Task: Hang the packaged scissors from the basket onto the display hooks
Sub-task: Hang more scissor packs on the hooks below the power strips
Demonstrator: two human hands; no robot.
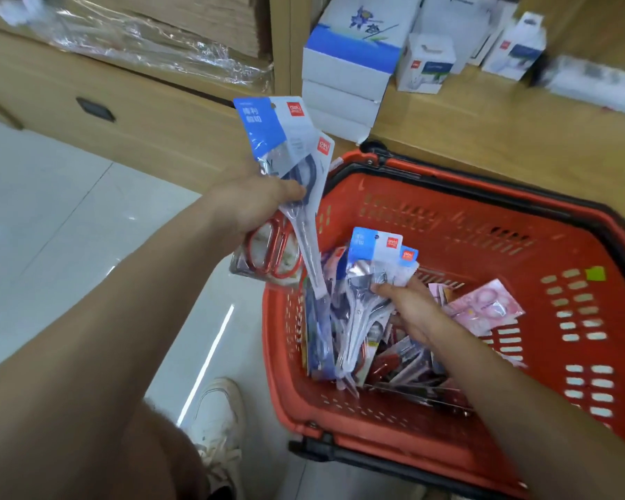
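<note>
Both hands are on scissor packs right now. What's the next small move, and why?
Probably lift the right hand straight up out of the red basket. It grips two blue-topped scissor packs whose lower ends sit among the pile, while the left hand holds a bunch of packs beside the basket. No display hooks are in view.

Shop: my red shopping basket (448, 218) of packaged scissors (484, 304), white product boxes (350, 55) on wooden shelving (502, 146), tiled floor (51, 196).
</note>
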